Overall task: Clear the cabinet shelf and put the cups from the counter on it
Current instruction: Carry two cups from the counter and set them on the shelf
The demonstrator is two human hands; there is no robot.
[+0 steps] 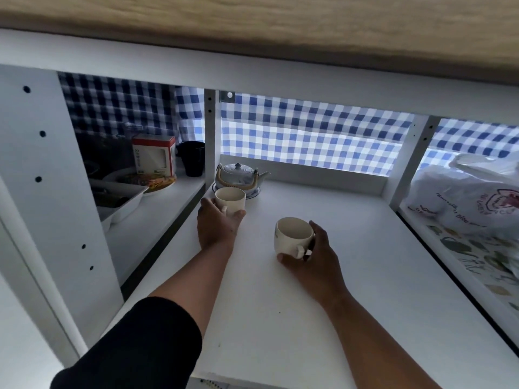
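Observation:
Both of my arms reach into the middle bay of a white cabinet. On the white shelf (pixel 351 234), my left hand (pixel 214 226) wraps around a cream cup (pixel 230 199) at the far left, just in front of a white and blue teapot (pixel 238 178). Further right and nearer to me, a second cream cup (pixel 292 237) stands on the shelf with its handle toward me. My right hand (pixel 314 259) grips this cup at its handle side and base.
The left bay holds a red and white box (pixel 153 155), a black cup (pixel 192 158), a patterned plate (pixel 157 182) and a white dish (pixel 120 200). A white plastic bag (pixel 463 197) fills the right bay. Blue checked cloth (pixel 309 136) hangs behind.

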